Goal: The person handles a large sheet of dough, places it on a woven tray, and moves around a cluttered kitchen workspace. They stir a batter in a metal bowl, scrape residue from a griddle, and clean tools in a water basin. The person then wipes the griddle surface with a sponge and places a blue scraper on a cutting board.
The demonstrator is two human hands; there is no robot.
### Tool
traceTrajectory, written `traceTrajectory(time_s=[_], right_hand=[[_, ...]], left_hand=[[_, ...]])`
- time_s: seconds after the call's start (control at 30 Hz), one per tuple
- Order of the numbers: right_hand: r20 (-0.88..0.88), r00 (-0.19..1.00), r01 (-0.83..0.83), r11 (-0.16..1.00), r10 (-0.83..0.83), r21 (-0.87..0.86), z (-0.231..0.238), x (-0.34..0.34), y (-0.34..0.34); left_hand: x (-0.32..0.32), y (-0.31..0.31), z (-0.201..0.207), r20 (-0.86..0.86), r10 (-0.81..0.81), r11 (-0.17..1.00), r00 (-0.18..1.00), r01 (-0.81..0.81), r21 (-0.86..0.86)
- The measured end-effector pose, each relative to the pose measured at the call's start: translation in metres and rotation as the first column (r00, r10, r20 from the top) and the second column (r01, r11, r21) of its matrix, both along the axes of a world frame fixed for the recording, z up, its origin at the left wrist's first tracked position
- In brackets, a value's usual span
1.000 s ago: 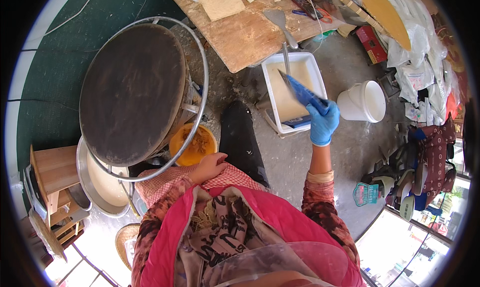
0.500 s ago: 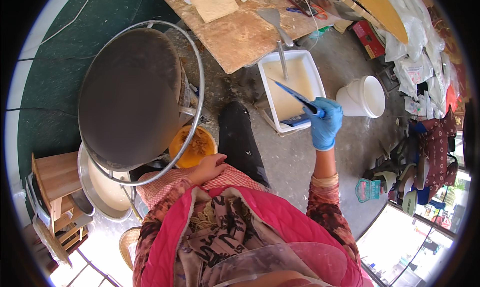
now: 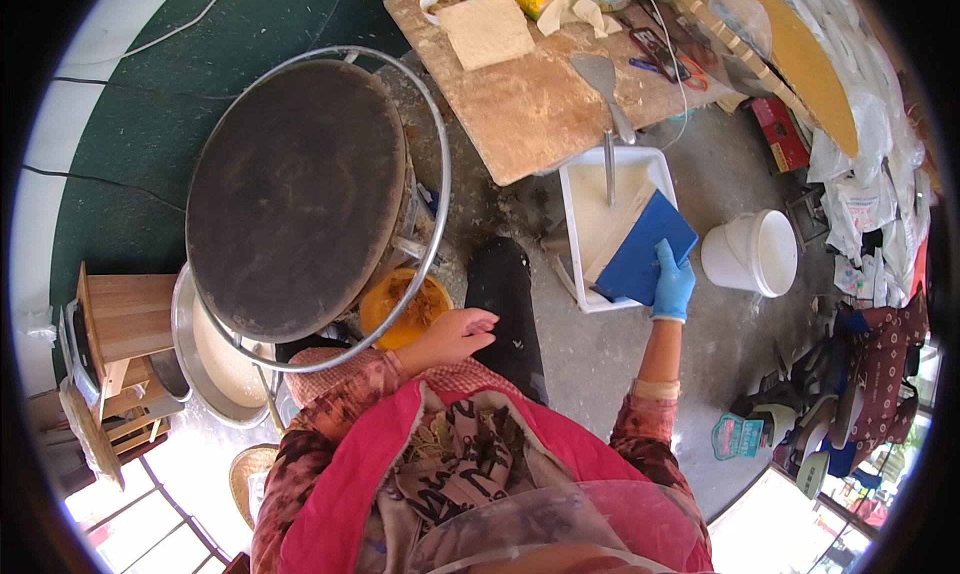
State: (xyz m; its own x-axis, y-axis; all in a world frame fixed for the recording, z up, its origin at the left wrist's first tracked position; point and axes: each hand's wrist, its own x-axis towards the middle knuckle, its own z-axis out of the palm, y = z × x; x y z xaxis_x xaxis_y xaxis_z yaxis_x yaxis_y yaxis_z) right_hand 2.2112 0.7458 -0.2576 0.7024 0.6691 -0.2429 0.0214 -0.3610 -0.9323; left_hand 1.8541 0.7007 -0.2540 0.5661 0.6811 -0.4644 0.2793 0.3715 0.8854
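My right hand, in a blue glove, grips a flat blue scraper board. The board's broad face is tilted over a white rectangular tub of pale batter, covering its right and near parts. Whether its lower edge touches the batter is hard to tell. A metal handle stands up in the tub's far side. Bare, my left hand hovers by my lap with its fingers loosely stretched and nothing in them. Nearest to it is an orange bowl with brownish food.
At left stands a large round dark griddle inside a metal ring. A wide pan of batter sits below it. A wooden board bears a metal spatula and a flat square sheet. A white bucket stands right of the tub.
The blue scraper board has turned from edge-on to showing its broad face, and my right hand has lowered with it. My left hand has lifted slightly off my lap. The whole view has shifted.
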Motion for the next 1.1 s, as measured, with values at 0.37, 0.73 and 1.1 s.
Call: traceTrajectory(time_s=[0.37,0.73,1.1], right_hand=[[-0.701,0.680,0.058,0.938,0.214,0.343,0.047,-0.051,0.082],[-0.635,0.772,0.152,0.974,-0.012,0.166,-0.021,-0.044,0.035],[-0.596,0.786,0.216,0.976,-0.164,0.015,-0.057,-0.045,-0.008]], left_hand=[[0.053,0.218,0.065,-0.095,0.094,0.817,0.991,-0.022,0.576],[0.095,0.481,0.067,-0.479,0.636,0.165,0.605,0.500,0.850],[0.141,0.609,0.028,-0.384,0.716,0.017,0.582,0.536,0.844]])
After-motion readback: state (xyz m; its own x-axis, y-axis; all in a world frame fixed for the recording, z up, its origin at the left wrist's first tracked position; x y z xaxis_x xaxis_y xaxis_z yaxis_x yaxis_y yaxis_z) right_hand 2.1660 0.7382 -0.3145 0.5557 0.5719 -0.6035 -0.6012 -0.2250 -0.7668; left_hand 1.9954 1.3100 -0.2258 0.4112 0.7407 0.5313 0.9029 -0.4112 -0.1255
